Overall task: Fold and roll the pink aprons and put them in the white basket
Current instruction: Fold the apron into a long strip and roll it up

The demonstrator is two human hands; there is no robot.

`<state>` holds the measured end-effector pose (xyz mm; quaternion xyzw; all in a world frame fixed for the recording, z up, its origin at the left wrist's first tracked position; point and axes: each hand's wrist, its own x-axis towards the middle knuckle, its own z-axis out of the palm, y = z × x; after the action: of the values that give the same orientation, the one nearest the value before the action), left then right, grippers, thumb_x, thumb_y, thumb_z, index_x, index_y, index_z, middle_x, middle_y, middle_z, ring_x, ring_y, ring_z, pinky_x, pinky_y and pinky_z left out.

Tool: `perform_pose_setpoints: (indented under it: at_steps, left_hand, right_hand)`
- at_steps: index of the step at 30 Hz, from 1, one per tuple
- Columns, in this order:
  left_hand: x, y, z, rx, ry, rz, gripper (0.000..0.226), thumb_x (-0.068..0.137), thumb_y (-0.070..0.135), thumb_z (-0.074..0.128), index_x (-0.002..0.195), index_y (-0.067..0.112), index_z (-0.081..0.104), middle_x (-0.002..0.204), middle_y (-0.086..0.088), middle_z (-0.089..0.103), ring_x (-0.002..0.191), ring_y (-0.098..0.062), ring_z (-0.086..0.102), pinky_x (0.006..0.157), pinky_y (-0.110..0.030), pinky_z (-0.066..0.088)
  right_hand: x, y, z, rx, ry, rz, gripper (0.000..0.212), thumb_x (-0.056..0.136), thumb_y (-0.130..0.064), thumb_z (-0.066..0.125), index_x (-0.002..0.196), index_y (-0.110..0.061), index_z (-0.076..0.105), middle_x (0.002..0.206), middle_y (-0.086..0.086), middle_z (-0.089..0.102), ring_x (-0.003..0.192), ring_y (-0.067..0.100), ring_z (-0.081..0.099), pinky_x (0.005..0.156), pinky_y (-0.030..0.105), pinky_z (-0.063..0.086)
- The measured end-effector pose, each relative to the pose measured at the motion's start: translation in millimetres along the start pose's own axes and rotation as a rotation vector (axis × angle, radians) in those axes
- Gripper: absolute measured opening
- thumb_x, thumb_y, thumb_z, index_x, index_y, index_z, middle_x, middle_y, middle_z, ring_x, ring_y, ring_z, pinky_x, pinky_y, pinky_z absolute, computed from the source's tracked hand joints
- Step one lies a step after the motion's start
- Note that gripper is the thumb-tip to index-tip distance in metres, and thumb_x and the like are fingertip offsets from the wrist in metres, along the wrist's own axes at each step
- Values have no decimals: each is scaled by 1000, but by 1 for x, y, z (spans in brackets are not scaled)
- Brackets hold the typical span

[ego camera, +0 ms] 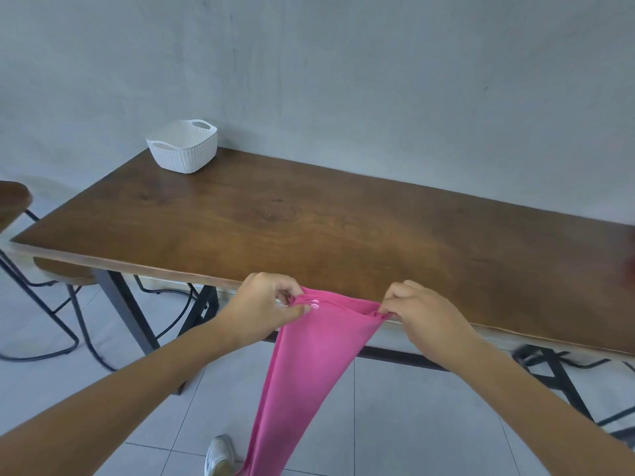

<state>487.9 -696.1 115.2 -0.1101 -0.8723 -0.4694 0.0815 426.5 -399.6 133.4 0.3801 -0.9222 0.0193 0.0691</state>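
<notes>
Wood-seat stools, 2 off, far left: stool 1 (13, 201) at frame edge, stool 2 (65, 274) tucked under the table corner. Both on black metal legs.

Basket (182, 146): white, upright on table's far-left corner, close to grey wall. 2 handle cut-outs visible. Inside not visible from this angle.

Table (309, 228): brown wood top, black metal frame, runs left to right across view.

Shoe (220, 455): white, on grey tile floor at bottom edge, just left of hanging cloth.

L hand (264, 304): fingers and thumb curled, pinching left end of apron's top edge, next to small pale round fasteners.

Apron (309, 365): pink, held in air in front of table's near edge, not laid on top. Top edge pulled taut between both hands. Rest hangs down, narrowing, and runs out of frame at bottom approx. beside the shoe.

R hand (422, 314): fingers curled, thumb and fingertips pinching right end of same top edge.

Far right edge: reddish blur (630, 255) over table end; cannot ID.
</notes>
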Motion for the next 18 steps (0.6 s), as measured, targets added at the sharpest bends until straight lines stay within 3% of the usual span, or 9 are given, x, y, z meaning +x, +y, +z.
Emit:
perform_pose_setpoints:
  at_steps: [5,8,10,14,18]
  left_hand:
    - [-1,0,4,-13,4,12,20,84,29,83,70,20,73,72,9,70,70,-14,63,67,-25,51]
    - [1,1,7,-38,-7,-4,21,83,38,82,73,20,76,74,2,71,71,-24,64,72,-40,52]
    - [5,1,7,-62,-6,-20,21,82,41,83,74,23,77,75,1,72,73,-31,64,71,-43,53]
    - [14,-1,6,-87,-2,-45,20,80,41,84,74,23,77,78,1,74,74,-34,65,71,-46,55]
    - [20,-7,4,-102,-46,-69,22,80,43,83,79,21,79,85,3,77,81,-31,70,80,-51,56]
  right_hand:
    - [-1,-5,-12,-20,-111,38,45,88,9,49,110,-26,67,105,-9,55,100,17,49,68,29,31]
    - [2,-14,-19,-28,-125,89,14,99,-22,58,108,-24,69,107,-8,56,103,16,50,71,30,33]
    - [5,-19,-23,50,-122,179,21,99,-39,59,105,-21,69,107,-8,57,101,15,52,73,31,36]
    - [9,-21,-22,208,-35,284,12,96,-35,65,103,-25,62,102,-10,55,94,12,54,75,32,46]
    - [12,-17,-15,162,-53,279,12,98,-34,62,95,-23,66,100,-9,57,93,13,53,73,33,45]
